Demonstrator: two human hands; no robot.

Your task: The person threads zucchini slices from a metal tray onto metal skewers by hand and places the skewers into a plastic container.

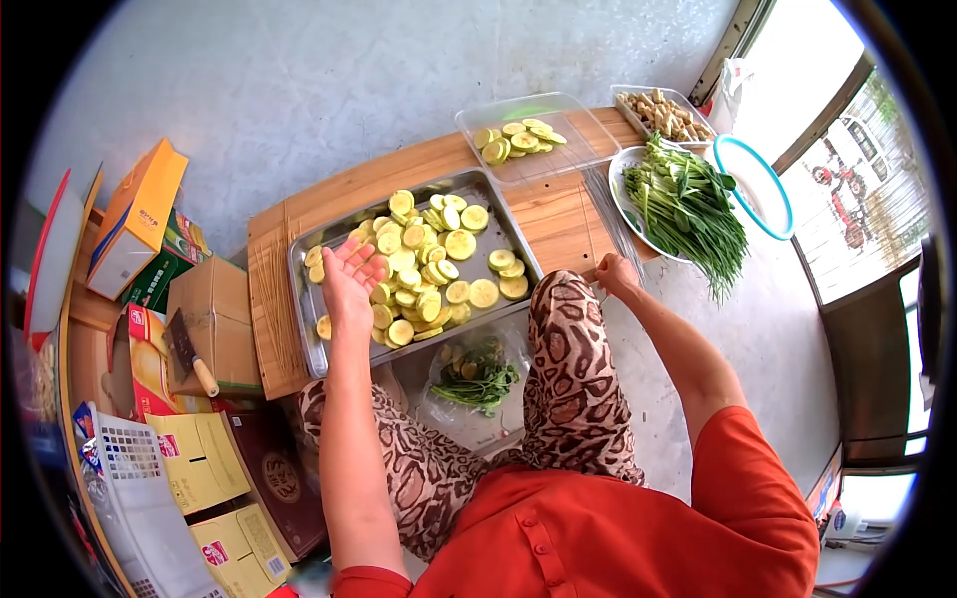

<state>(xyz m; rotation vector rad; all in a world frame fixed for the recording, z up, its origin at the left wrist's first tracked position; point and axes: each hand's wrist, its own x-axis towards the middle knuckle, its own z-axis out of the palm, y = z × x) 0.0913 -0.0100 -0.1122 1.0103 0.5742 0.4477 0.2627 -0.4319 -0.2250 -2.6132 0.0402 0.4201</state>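
My left hand is over the left part of a metal tray, palm turned up and fingers spread, with nothing visible in it. Many round zucchini slices lie heaped in the tray, close around those fingers. At the table's front edge, my right hand is closed, thumb and fingers pressed together. Whatever it pinches is too thin or hidden to make out. Just beyond it lies a bundle of thin skewers. More thin sticks rest left of the tray.
A clear plastic container with zucchini slices stands behind the tray. Leafy greens overhang a white bowl at right, near a box of brown pieces. A cleaver and cardboard boxes are at left. A bag of greens sits below.
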